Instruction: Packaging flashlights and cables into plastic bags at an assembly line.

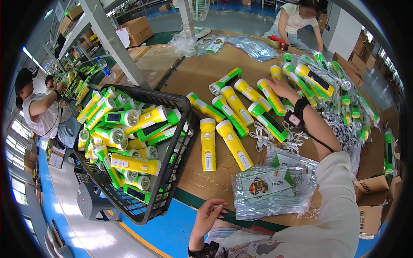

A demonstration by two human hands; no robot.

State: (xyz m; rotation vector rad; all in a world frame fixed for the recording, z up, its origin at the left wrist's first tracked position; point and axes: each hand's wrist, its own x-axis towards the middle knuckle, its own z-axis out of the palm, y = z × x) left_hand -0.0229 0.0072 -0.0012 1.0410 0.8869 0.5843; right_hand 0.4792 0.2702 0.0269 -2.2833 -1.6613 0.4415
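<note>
My right hand (282,89) reaches across the table, its fingers closed on the head end of a yellow-and-green flashlight (272,99). Around it lie several more flashlights in a loose group, some yellow side up, others showing green with a dark panel. Two yellow flashlights, one of them upright in view (208,148), lie nearer to me. My left hand (208,217) is at the table's near edge, holding nothing, with loosely bent fingers apart. Beside it is a stack of clear printed plastic bags (271,189). White coiled cables (261,136) sit between the bags and the flashlights.
A black plastic basket (170,172) heaped with flashlights stands left. Bagged flashlights (316,79) and a pile of white cables (333,124) fill the right side. Blue plastic bags (254,46) lie at the far edge. Another person (299,21) works opposite; a metal post (114,41) rises behind the basket.
</note>
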